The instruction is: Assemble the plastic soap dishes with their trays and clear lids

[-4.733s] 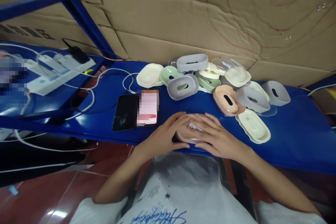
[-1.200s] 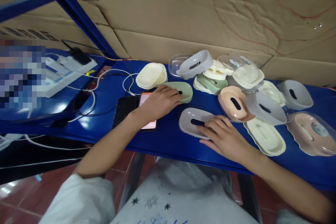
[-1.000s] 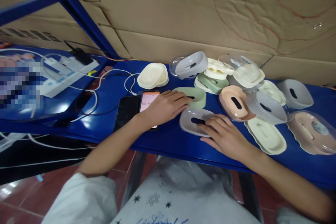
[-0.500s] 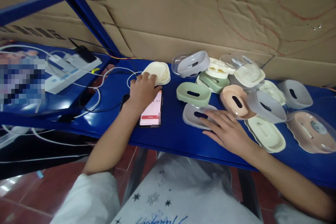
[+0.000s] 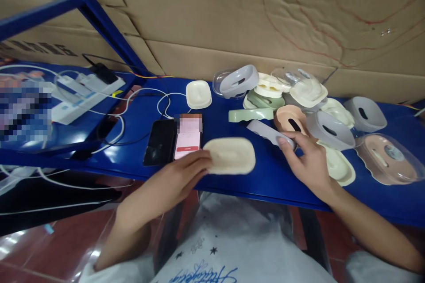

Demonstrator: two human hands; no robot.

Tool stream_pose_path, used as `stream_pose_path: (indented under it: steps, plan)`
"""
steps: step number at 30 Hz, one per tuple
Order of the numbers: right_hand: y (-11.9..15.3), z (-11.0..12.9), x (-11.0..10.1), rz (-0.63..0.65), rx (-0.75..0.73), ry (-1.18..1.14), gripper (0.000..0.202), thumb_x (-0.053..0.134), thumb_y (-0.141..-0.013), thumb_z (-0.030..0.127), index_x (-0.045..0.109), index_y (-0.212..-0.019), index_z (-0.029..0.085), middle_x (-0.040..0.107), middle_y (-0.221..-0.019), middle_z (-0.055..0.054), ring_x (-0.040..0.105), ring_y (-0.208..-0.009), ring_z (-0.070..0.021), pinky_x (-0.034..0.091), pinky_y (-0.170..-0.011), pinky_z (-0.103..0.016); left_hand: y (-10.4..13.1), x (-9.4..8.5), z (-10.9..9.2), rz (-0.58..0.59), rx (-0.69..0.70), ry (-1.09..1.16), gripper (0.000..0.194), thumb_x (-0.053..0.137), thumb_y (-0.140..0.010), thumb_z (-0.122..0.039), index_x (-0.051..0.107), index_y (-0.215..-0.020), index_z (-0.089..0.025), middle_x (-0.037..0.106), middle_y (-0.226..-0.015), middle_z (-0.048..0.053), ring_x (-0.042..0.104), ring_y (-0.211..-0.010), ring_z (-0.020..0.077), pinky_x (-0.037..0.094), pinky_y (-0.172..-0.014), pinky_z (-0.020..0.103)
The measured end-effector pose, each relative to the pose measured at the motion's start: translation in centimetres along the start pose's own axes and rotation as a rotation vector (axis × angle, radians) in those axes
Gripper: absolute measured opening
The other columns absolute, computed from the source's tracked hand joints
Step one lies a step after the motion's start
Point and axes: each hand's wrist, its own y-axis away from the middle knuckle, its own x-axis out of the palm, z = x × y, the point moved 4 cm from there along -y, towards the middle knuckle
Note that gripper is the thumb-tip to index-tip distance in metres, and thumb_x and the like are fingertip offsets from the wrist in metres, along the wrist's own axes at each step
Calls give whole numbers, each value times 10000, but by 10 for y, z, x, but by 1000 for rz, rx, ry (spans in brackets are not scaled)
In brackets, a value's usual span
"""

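Observation:
My left hand (image 5: 191, 170) pinches the left end of a cream soap dish tray (image 5: 232, 155), held over the front of the blue table. At the right, my right hand (image 5: 307, 157) grips the near end of a grey soap dish base (image 5: 268, 131), which is tipped on its side. Just behind it a green base (image 5: 250, 115) stands on edge. Another cream tray (image 5: 199, 94) lies farther back, beyond the phone. A peach base (image 5: 289, 119) and a second grey base (image 5: 330, 130) sit beyond my right hand.
A lit phone (image 5: 188, 135) and a dark phone (image 5: 159, 141) lie left of centre. White cables run to a power strip (image 5: 89, 97). Clear-lidded dishes (image 5: 388, 159) crowd the right side. Cardboard (image 5: 199, 17) walls the back; a blue post (image 5: 106, 22) rises at left.
My left hand has picked a cream tray off the other one and brought it forward and right. My right hand has closed on the grey base and tipped it; the green base has tipped too.

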Motion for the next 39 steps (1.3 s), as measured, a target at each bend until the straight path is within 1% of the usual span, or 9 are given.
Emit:
stream_pose_path:
  steps: [4, 9, 17, 21, 24, 28, 31, 35, 39]
  plan:
    - [1, 8, 7, 100, -168, -56, 202, 620, -1070, 347, 737, -1169, 215, 824, -1062, -72, 786, -954, -237, 610, -883, -373, 3, 30, -10, 17, 60, -14, 303, 481, -1099, -146, 660, -1322, -247, 662, -1455, 73, 696, -1326, 208, 607, -1144, 386]
    - [15, 31, 29, 323, -537, -59, 318, 617, -1057, 200, 705, -1361, 227, 796, -1275, -77, 727, -1228, -227, 519, -1122, -455, -24, 45, -9, -246, 65, -129, 426, 609, -1047, -132, 579, -1458, -240, 498, -1630, 179, 509, -1533, 336, 546, -1197, 569]
    - [24, 22, 50, 505, -598, -17, 525, 570, -1005, 53, 608, -1504, 209, 675, -1510, -80, 594, -1452, -205, 415, -1301, -538, -33, 67, -2, -255, 187, -107, 304, 601, -1058, -124, 662, -1351, -179, 721, -1383, 115, 639, -1397, 260, 573, -1181, 479]
    - [20, 24, 47, 495, -590, -33, 495, 569, -1017, 70, 637, -1482, 225, 685, -1496, -77, 615, -1432, -205, 429, -1297, -531, -31, 59, -1, -253, 180, -51, 271, 624, -1068, -200, 691, -1330, -201, 736, -1364, 104, 659, -1367, 244, 579, -1162, 460]
    - [17, 28, 44, 476, -589, -45, 400, 595, -1062, 185, 661, -1454, 229, 699, -1475, -84, 642, -1400, -209, 461, -1273, -531, -37, 26, 4, -277, 106, -104, 304, 589, -1088, -241, 669, -1378, -199, 722, -1388, 120, 698, -1296, 243, 598, -1104, 436]
    - [16, 27, 45, 472, -593, -43, 409, 648, -1053, 259, 659, -1461, 223, 694, -1481, -93, 626, -1419, -228, 459, -1272, -552, -76, -28, 23, -280, -115, -371, 362, 548, -1093, -326, 660, -1400, -171, 708, -1400, 171, 690, -1291, 353, 564, -1089, 541]
    - [18, 25, 47, 471, -604, -34, 421, 659, -1049, 271, 653, -1464, 201, 691, -1483, -102, 618, -1427, -237, 455, -1274, -558, -127, -47, 48, -226, -175, -365, 523, 567, -1079, -353, 516, -1566, -170, 617, -1535, 184, 600, -1418, 372, 512, -1145, 533]
    - [19, 24, 48, 470, -607, -19, 391, 625, -1072, 290, 657, -1444, 177, 688, -1488, -104, 618, -1425, -236, 442, -1283, -557, -198, -37, 103, -25, -184, -345, 777, 687, -956, -227, 370, -1660, -151, 440, -1690, 210, 448, -1551, 381, 395, -1239, 542]
    - [19, 23, 47, 478, -602, -8, 382, 601, -1086, 303, 653, -1448, 195, 683, -1497, -92, 613, -1433, -235, 440, -1284, -555, -229, -15, 142, 95, -123, -287, 848, 810, -821, -255, 466, -1586, -134, 431, -1687, 209, 461, -1525, 355, 381, -1246, 485]
